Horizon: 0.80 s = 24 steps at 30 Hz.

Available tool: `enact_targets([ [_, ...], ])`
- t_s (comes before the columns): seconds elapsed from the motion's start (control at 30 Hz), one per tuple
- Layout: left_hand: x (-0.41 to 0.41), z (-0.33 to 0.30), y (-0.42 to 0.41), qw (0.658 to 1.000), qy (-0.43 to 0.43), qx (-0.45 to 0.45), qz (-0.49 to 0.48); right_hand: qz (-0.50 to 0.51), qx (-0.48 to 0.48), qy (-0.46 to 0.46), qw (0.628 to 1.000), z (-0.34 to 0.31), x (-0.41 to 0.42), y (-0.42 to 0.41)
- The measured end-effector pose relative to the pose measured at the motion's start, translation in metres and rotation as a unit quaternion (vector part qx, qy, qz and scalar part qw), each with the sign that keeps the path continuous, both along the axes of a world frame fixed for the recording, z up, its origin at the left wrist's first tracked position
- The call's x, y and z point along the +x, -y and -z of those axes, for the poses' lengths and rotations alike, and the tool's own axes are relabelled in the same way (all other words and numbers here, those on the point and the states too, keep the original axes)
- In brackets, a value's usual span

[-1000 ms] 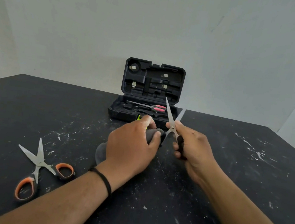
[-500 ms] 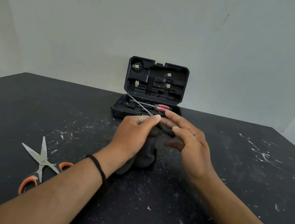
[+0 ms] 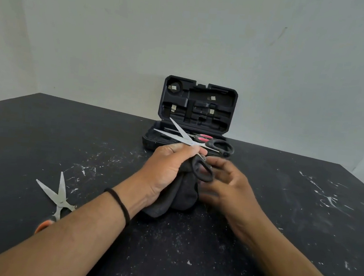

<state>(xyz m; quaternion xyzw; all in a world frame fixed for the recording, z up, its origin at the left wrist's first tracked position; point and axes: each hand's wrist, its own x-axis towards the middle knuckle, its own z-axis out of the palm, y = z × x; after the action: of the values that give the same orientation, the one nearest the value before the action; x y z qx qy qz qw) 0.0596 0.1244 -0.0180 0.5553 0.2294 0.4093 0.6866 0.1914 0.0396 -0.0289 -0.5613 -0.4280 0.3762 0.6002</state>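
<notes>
Fingers of my left hand (image 3: 168, 170) grip the black-handled scissors (image 3: 182, 134) and cloth (image 3: 181, 198) at the pivot; right hand (image 3: 229, 188) relaxed. Wipe away from blade edges.

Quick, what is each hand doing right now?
Left hand: grips black-handled steel scissors with a dark grey cloth.
Right hand: blurred beside the scissors; cannot tell.

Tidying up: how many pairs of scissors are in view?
2: black-handled scissors in the left hand, orange-handled scissors on the table, left. The case's red-handled tool is unclear.

Thin black elastic band (image 3: 119, 206) round wrist of L hand (image 3: 166, 170); both forearms bare.
</notes>
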Motion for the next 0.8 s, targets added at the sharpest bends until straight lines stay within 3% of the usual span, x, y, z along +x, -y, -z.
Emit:
enact_targets([
  [0.17, 0.002, 0.002, 0.001, 0.999, -0.025, 0.042, -0.012, -0.141, -0.035, -0.027, 0.989, -0.004, -0.003, 0.004],
  [0.23, 0.003, 0.002, 0.001, 0.999, -0.017, 0.044, -0.022, -0.128, -0.04, -0.015, 0.991, -0.004, -0.002, 0.004],
  [0.37, 0.004, -0.003, -0.005, 0.998, 0.04, 0.013, -0.045, -0.001, -0.072, 0.099, 0.992, -0.005, -0.008, 0.0],
  [0.47, 0.001, -0.002, -0.018, 0.992, 0.02, 0.017, -0.127, 0.115, -0.049, 0.009, 0.992, -0.01, -0.002, -0.001],
  [0.57, -0.004, 0.003, -0.025, 0.982, -0.04, 0.049, -0.177, 0.095, -0.043, -0.146, 0.984, -0.009, 0.013, 0.001],
  [0.63, -0.003, 0.006, -0.022, 0.98, -0.083, 0.07, -0.164, 0.084, -0.022, -0.168, 0.982, -0.015, 0.019, 0.003],
  [0.7, 0.001, 0.01, -0.015, 0.981, -0.105, 0.086, -0.137, 0.102, 0.026, -0.086, 0.991, -0.02, 0.02, 0.005],
  [0.73, 0.004, 0.011, -0.012, 0.983, -0.11, 0.089, -0.12, 0.121, 0.059, 0.017, 0.991, -0.021, 0.02, 0.006],
  [0.8, 0.01, 0.014, -0.004, 0.987, -0.113, 0.071, -0.087, 0.14, 0.11, 0.243, 0.954, -0.019, 0.017, 0.007],
])
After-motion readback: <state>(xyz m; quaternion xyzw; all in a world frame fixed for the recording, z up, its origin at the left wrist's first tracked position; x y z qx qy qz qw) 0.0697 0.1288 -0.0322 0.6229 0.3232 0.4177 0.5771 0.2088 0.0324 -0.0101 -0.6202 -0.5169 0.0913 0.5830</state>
